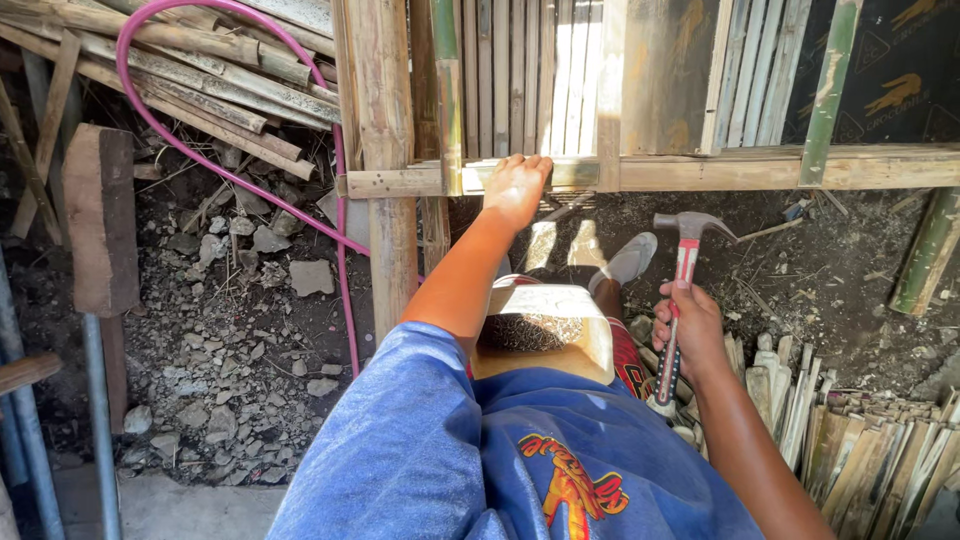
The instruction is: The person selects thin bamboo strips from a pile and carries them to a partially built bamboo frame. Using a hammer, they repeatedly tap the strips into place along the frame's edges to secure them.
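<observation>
Hammer (678, 300) in the right hand (692, 330) stands nearly upright in the head view, its long axis running from the grip near the person's lap up to the steel head, which leans slightly away from the body. The flat striking face points toward the left hand's side; the curved claw points the opposite way, toward the dark soil. The right hand's fingers (664, 322) are wrapped tight around the shaft about midway along its length, clamped on it with the thumb side uppermost.

The tool has a grey metal head, a red shaft below it, and a black-and-red grip that runs out past the heel of the hand.

The left hand (516, 186) reaches forward at arm's length, palm down, its fingers (533, 162) curled together over the front edge of a horizontal bamboo rail (700, 172), touching it. Beyond those fingers rises a row of upright split-bamboo slats (520, 75) fixed to the frame; just beside them on the outer side stands a thick bamboo post (385, 150).

Between the two hands and nearer the body sits a pale wooden box (560, 305), with a grey shoe (628, 260) on the ground past it. A pink hose (340, 240) loops over rubble beyond the post. Bundled bamboo strips (870, 450) lie outside the right hand, near the forearm.
</observation>
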